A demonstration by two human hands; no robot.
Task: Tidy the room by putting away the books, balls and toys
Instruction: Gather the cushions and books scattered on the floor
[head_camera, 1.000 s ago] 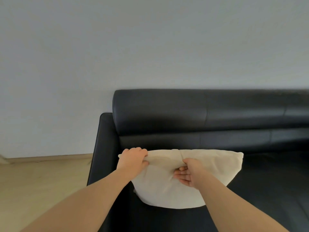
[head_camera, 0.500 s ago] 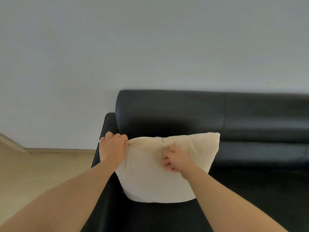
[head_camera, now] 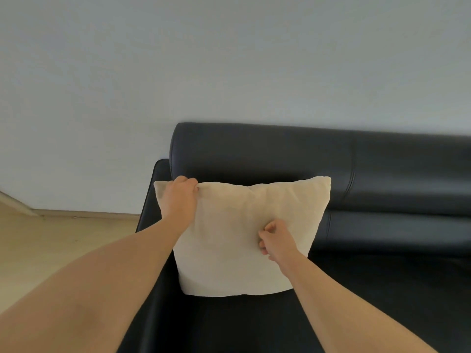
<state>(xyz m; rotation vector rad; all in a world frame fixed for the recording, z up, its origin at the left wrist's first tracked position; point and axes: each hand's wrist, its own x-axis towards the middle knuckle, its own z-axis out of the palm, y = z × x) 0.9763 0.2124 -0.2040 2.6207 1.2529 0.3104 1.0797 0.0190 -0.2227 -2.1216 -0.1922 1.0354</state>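
The cream cushion stands upright on the seat of the sofa, at its armrest end, before the backrest (top edge slightly puckered mid-way); square, plain, plump.

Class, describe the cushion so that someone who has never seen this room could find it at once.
Start at the black sofa against the pale wall. At its left end, beside the armrest, a square cushion stands upright on the seat, the left hand gripping its top corner. It is the only cream, soft fabric thing on the dark sofa.
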